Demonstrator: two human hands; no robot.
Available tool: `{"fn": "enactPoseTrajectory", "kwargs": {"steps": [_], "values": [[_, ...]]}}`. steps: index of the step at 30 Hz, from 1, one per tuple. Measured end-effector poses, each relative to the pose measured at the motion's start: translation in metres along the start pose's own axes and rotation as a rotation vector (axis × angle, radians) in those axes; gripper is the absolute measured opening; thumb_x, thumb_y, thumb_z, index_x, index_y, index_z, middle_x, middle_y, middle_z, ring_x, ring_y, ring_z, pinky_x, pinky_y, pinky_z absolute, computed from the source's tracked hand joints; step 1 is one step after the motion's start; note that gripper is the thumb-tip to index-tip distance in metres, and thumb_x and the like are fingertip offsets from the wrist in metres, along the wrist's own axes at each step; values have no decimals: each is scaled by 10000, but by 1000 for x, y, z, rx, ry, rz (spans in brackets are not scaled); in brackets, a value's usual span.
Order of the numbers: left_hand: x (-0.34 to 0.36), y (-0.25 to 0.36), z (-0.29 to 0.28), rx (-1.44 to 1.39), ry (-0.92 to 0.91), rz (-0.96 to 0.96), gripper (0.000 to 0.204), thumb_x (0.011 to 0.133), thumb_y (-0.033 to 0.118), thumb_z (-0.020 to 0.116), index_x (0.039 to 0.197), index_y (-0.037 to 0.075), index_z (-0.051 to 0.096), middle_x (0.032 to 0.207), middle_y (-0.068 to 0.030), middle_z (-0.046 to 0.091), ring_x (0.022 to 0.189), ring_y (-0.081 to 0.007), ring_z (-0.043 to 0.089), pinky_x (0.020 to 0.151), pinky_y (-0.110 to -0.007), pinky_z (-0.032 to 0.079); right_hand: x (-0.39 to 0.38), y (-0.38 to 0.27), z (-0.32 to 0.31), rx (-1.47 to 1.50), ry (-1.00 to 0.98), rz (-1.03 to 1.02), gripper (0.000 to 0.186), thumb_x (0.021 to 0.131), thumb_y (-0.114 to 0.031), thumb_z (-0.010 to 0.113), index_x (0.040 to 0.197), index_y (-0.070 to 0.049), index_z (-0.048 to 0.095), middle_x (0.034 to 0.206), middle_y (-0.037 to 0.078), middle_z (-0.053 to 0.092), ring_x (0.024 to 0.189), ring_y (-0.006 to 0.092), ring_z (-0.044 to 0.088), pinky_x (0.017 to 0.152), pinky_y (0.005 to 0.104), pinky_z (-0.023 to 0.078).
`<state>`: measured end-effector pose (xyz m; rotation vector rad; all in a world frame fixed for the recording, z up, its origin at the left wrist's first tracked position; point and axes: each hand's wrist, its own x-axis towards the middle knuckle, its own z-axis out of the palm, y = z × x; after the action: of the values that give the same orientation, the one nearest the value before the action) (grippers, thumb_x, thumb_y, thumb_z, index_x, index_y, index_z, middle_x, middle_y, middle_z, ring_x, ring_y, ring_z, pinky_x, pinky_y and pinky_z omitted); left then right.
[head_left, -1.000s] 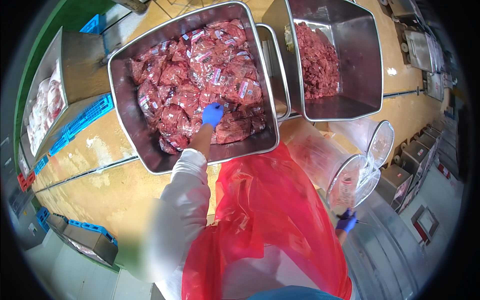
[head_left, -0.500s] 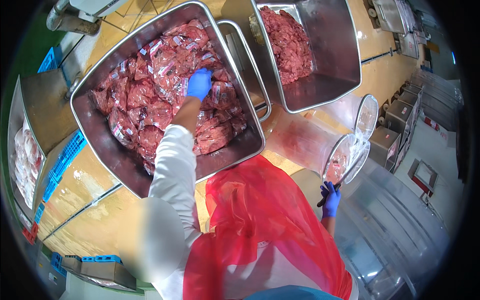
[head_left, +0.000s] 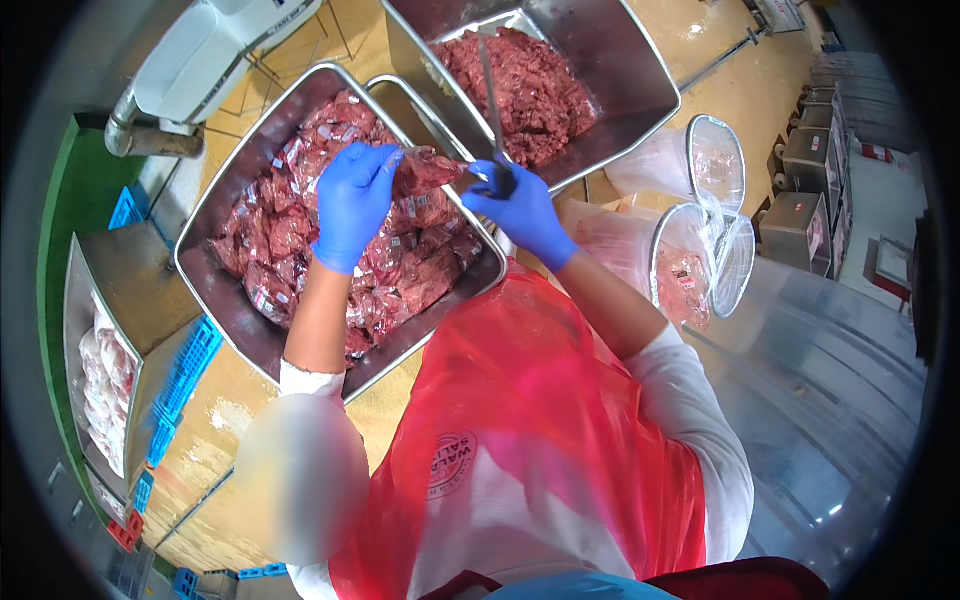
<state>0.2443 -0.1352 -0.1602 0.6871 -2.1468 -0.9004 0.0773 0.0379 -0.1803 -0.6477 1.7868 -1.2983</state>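
In the head view, my left hand (head_left: pixel 352 205), in a blue glove, pinches a bagged piece of red meat (head_left: pixel 425 172) above a large steel tub (head_left: pixel 215 305) packed with similar clear bags with labels. My right hand (head_left: pixel 520 210), also blue-gloved, is closed around the dark handle of a knife (head_left: pixel 488 85) beside the bag, with the long blade pointing up over the second steel tub (head_left: pixel 650 90). That tub holds a heap of loose red meat (head_left: pixel 535 95). Whether the knife touches the bag is too small to tell.
Plastic-lined round hoops (head_left: pixel 715 160) stand on the right, with steel carts (head_left: pixel 800 230) along the wall beyond. On the left are a steel bin of pale bagged items (head_left: pixel 105 380), blue plastic crates (head_left: pixel 185 380) and a white basin (head_left: pixel 190 65) at top left.
My left hand has lifted a bag from the pile. My right hand, earlier low by the plastic-lined containers, has swung up beside it with the knife. The view has shifted.
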Motion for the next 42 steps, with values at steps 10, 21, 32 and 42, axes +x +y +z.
{"fn": "enactPoseTrajectory", "kwargs": {"steps": [10, 21, 32, 42], "values": [[28, 107, 37, -15, 75, -149, 191, 892, 176, 725, 874, -14, 732, 706, -102, 678, 622, -165, 615, 613, -297, 489, 79, -60, -109, 271, 136, -292, 159, 852, -145, 738, 834, -13, 650, 745, 67, 658, 680, 177, 628, 657, 323, 502], [85, 134, 196, 312, 3, -65, 256, 924, 220, 659, 821, -10, 705, 743, -217, 649, 651, -381, 635, 605, -425, 501, -32, -6, -301, -917, 129, -115, 516, 933, -507, 580, 933, 7, 625, 856, 240, 673, 833, 417, 666, 741, 501, 522], [64, 145, 274, 177, -2, -79, 142, 904, 153, 668, 878, 19, 705, 735, -151, 654, 638, -295, 644, 603, -384, 508, 134, 12, -363, -878, 166, -30, 541, 950, -517, 477, 995, -42, 732, 986, 211, 700, 937, 384, 682, 815, 490, 537], [94, 231, 319, -503, 3, -619, 256, 972, 180, 646, 809, -12, 691, 678, 3, 613, 601, -59, 525, 570, -229, 439, 21, 130, -343, 764, -219, 520, 181, 915, -178, 662, 984, -11, 678, 871, 90, 707, 811, 177, 698, 712, 291, 581]]}}
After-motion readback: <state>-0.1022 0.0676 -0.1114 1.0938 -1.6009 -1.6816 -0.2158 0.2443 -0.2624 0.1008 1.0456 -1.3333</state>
